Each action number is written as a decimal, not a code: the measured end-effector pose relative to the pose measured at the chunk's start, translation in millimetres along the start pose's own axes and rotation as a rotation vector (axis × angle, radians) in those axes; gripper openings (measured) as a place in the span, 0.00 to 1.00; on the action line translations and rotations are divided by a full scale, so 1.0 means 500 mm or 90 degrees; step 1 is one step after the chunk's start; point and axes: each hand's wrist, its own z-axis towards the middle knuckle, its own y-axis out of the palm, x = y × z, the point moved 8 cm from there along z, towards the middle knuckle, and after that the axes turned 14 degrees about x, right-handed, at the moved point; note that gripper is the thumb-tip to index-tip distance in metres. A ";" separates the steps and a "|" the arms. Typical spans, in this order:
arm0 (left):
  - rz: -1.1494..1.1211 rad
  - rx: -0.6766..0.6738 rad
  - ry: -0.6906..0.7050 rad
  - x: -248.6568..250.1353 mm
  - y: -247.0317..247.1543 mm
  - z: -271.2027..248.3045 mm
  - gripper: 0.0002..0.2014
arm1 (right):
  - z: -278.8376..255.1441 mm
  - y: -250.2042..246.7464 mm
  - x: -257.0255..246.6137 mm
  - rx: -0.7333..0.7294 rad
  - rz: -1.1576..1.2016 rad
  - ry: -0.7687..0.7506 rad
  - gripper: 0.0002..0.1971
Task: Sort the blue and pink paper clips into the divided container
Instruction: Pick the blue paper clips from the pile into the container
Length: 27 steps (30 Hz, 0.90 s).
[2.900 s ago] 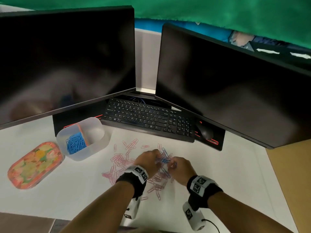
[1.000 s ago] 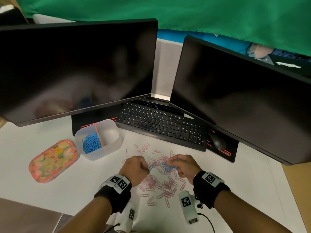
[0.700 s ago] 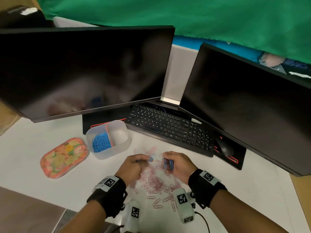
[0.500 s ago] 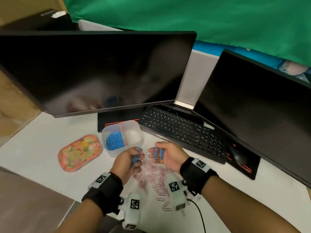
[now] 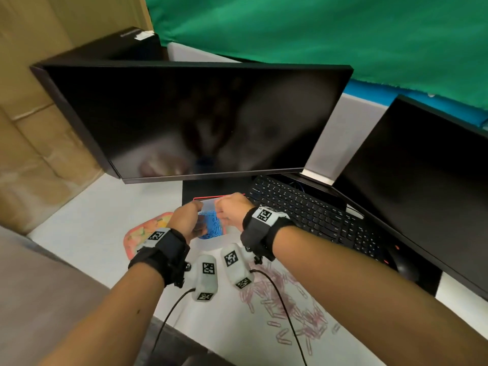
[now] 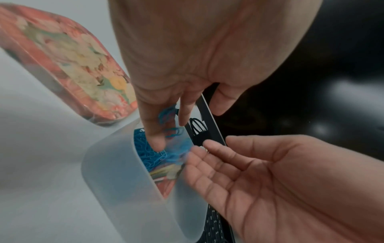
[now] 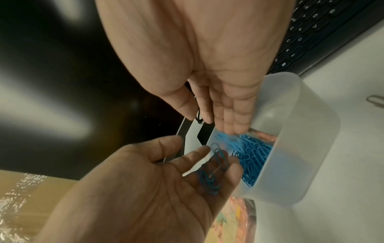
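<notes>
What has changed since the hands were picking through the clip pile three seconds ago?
Both hands rose from the pink clips and moved left over the container. The left hand and right hand, which pinched blue clips earlier, have opened and are dropping them into the blue compartment. Container, tin and pink pile stayed put.

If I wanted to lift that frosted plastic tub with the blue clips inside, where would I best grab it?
Probably by the long outer wall of the divided container, pinching the rim from above, thumb outside and fingers inside. The walls are upright and smooth with rounded corners, so the open rim is the only edge to hook. Come from the near, bare-desk side; both hands and the monitor crowd the far side.
</notes>
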 end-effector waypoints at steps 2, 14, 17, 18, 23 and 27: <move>0.014 0.012 0.003 0.000 -0.003 0.006 0.14 | 0.003 -0.010 0.003 0.024 0.009 0.006 0.15; 0.237 -0.081 0.412 0.010 0.145 -0.113 0.09 | -0.018 -0.361 0.201 0.180 0.008 0.026 0.09; 0.343 -0.185 0.475 -0.044 0.229 -0.168 0.09 | -0.049 -0.455 0.275 0.254 -0.082 0.014 0.09; 0.374 -0.212 0.492 -0.064 0.256 -0.182 0.08 | -0.059 -0.475 0.295 0.270 -0.112 0.005 0.09; 0.572 -0.339 0.585 -0.167 0.359 -0.251 0.11 | -0.109 -0.508 0.381 0.278 -0.340 -0.066 0.12; 0.693 -0.358 0.655 -0.236 0.409 -0.269 0.12 | -0.131 -0.480 0.431 0.221 -0.453 -0.102 0.05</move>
